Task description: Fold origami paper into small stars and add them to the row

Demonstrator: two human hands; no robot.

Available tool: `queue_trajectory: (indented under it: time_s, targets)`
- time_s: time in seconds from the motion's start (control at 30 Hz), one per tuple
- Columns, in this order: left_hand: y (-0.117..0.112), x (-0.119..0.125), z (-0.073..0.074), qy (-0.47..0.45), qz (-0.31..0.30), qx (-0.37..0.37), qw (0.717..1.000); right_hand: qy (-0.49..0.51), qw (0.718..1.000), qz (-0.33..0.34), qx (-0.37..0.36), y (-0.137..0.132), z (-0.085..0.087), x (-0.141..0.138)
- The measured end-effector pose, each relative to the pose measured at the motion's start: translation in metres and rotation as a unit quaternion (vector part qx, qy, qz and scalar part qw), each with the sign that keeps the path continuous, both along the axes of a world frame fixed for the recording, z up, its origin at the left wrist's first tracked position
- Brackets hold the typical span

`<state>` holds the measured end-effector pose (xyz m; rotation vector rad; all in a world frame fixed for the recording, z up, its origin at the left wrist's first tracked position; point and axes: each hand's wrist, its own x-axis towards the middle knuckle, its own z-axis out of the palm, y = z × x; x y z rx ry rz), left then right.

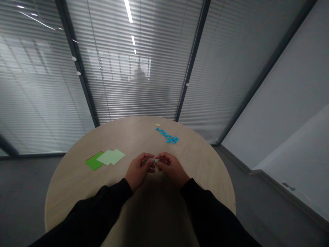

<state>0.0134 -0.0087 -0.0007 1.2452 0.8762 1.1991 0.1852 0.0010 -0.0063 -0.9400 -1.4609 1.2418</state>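
My left hand (141, 167) and my right hand (171, 166) meet over the near middle of the table, fingers closed in a pinch. Between their fingertips is a small piece of folded pale green paper (156, 160), mostly hidden by the fingers. To the left of my left hand lie light green paper sheets (113, 157), overlapping a brighter green sheet (94, 164) that has a thin red edge showing at its top. Beyond my right hand, several small blue folded paper pieces (169, 138) lie in a slanting row, with a yellow star-like one (158, 125) at its far end.
The round wooden table (77, 192) has its curved edge all around the work area. Behind it stands a glass partition with blinds (138, 92) and dark frames. A white wall (290, 109) rises at the right above the grey floor (257, 199).
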Motion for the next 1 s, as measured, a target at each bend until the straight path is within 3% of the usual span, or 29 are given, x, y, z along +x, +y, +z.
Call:
queue_trajectory:
  time_s: [0.33, 0.53, 1.0]
  targets:
    - [-0.003, 0.007, -0.001, -0.041, -0.007, -0.036, 0.998, 0.008, 0.994, -0.105, -0.02, -0.006, 0.003, -0.012]
    - [-0.003, 0.005, 0.002, -0.066, 0.012, -0.071, 0.995, 0.006, 0.996, -0.089, -0.012, -0.007, 0.005, -0.012]
    - [-0.003, 0.004, 0.0, -0.062, -0.008, -0.067, 0.996, -0.039, 0.995, -0.09, -0.01, -0.005, 0.008, -0.005]
